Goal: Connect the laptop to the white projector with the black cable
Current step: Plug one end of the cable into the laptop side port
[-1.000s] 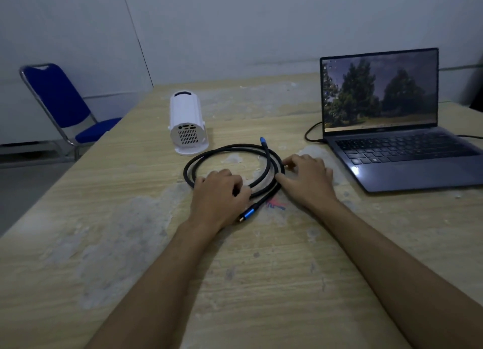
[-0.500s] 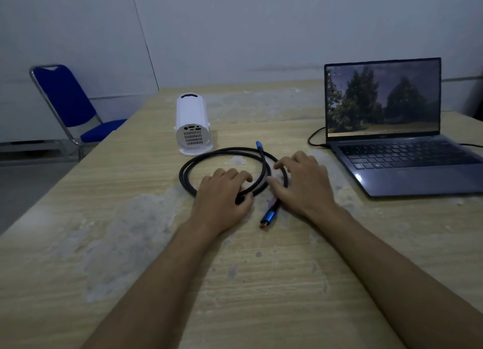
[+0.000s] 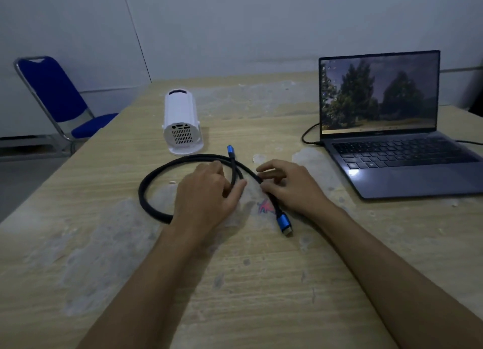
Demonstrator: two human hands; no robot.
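Note:
A black cable point(image 3: 146, 189) lies coiled on the wooden table point(image 3: 261, 283), with a blue plug point(image 3: 283, 222) near me and a second blue plug point(image 3: 230, 150) at the far side of the coil. My left hand point(image 3: 206, 197) rests on the coil and pinches a strand where the cable crosses. My right hand point(image 3: 292, 186) grips the strand that leads to the near plug. The white projector point(image 3: 180, 121) stands behind the coil, its port side facing me. The open laptop point(image 3: 386, 129) sits at the right, screen lit.
A thin dark lead point(image 3: 308, 137) runs into the laptop's left side, and another point(image 3: 470, 142) trails off at its right. A blue folding chair point(image 3: 57, 98) stands beyond the table's left edge. A pale wall runs behind the table.
Both hands have shifted on the coil. The near blue plug has swung from left of my right hand to point toward me and right. The coil's loop has stretched out to the left.

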